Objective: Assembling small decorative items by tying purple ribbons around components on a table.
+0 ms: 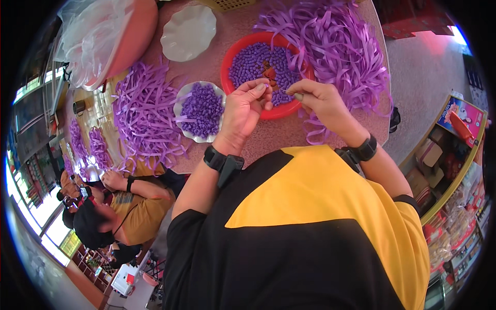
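Observation:
Both my hands meet over the near rim of a red bowl (226,72) filled with purple beads (250,62). My left hand (245,106) is closed in a pinch, and a tiny pale purple bit shows at its fingertips. My right hand (323,101) also pinches, on a thin pale strand that points toward the left fingertips. Whether it is a needle or a thread I cannot tell. Among the beads lie some reddish-brown pieces (269,75). Left of my left hand, a white scalloped plate (179,109) carries a heap of small purple pieces (201,109).
Purple ribbons (341,57) pile up at the far right and more ribbons (144,113) at the left. A second scalloped plate (188,33) and a pink tub (137,39) with clear plastic stand behind. At the left a co-worker (139,212) sits by the table. Shelves (444,160) stand right.

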Motion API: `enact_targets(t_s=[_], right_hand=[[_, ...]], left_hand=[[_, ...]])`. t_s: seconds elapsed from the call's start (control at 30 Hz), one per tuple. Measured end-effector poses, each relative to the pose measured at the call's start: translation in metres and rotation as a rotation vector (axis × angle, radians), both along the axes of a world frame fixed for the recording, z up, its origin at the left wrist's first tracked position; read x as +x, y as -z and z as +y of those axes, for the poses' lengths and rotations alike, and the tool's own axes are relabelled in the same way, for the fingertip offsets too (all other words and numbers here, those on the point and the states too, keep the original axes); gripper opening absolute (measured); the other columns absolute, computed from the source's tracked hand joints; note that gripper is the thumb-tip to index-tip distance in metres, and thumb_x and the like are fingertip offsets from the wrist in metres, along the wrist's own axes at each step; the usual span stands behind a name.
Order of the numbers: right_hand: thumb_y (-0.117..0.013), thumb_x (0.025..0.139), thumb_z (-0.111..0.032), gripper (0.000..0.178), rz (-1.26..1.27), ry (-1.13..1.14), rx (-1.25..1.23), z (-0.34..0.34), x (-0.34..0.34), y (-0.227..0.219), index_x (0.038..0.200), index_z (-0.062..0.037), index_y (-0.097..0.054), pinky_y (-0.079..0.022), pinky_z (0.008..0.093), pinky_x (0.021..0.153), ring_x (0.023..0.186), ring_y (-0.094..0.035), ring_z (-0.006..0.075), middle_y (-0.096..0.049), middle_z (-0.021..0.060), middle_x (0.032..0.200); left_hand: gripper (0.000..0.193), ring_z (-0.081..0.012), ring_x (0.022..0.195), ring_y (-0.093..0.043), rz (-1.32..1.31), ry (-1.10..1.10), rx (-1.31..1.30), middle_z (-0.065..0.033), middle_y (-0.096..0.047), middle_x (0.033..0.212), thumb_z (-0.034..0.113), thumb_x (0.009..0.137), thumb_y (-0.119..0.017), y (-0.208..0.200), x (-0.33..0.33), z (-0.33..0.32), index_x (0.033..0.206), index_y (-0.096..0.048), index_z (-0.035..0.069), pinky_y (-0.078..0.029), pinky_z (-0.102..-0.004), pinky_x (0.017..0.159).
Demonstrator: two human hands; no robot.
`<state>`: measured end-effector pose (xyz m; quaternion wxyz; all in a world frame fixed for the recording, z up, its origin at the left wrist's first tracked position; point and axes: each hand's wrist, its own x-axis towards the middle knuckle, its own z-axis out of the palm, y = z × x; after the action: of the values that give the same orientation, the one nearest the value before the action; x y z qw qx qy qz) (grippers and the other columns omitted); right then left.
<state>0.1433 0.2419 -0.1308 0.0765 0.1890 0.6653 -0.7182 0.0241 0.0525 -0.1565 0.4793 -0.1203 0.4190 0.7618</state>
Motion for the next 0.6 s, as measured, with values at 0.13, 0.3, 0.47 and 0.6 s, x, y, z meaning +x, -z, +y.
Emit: enact_targets(t_s=[0.13,0.3,0.47,0.6], right_hand=[[-0.058,0.095,-0.006,0.016,0.06,-0.046,0.211,-0.007,-0.006,-0.008,0.107,-0.0015,-0.067,-0.036,0.021,0.059,0.065,-0.043,0.0038,-0.05,-0.0039,0.071],[-0.058,0.095,-0.005,0.015,0.116,-0.055,0.266,-0.01,-0.005,-0.003,0.106,0.0002,-0.066,-0.04,0.0223,0.062,0.069,-0.048,0.0053,-0.056,-0.002,0.075],[-0.058,0.094,-0.005,0.015,0.122,-0.072,0.308,-0.009,0.0,0.0,0.105,0.0013,-0.066,-0.043,0.0243,0.064,0.072,-0.053,0.0073,-0.062,0.002,0.077],[-0.06,0.092,-0.006,0.015,0.059,-0.13,0.389,-0.007,0.003,-0.004,0.103,0.001,-0.067,-0.045,0.0272,0.062,0.068,-0.056,0.0104,-0.062,0.0068,0.075]], left_hand=[[0.019,-0.0209,0.089,-0.063,-0.042,-0.051,0.092,-0.0107,-0.067,0.101,0.008,0.096,-0.06,0.0,0.012,-0.001,0.113,-0.064,0.0,-0.05,-0.033,0.075],[0.018,-0.0213,0.091,-0.062,-0.02,-0.094,0.072,-0.0107,-0.067,0.101,0.007,0.096,-0.059,-0.001,0.028,0.002,0.113,-0.063,0.0,-0.05,-0.034,0.075],[0.017,-0.0205,0.09,-0.062,0.018,-0.109,0.041,-0.0109,-0.067,0.101,0.005,0.096,-0.06,-0.004,0.042,0.004,0.112,-0.063,-0.001,-0.051,-0.0336,0.074],[0.018,-0.0197,0.086,-0.063,0.072,-0.127,0.001,-0.0107,-0.067,0.098,0.004,0.095,-0.061,-0.003,0.052,0.003,0.112,-0.062,-0.002,-0.051,-0.0324,0.071]])
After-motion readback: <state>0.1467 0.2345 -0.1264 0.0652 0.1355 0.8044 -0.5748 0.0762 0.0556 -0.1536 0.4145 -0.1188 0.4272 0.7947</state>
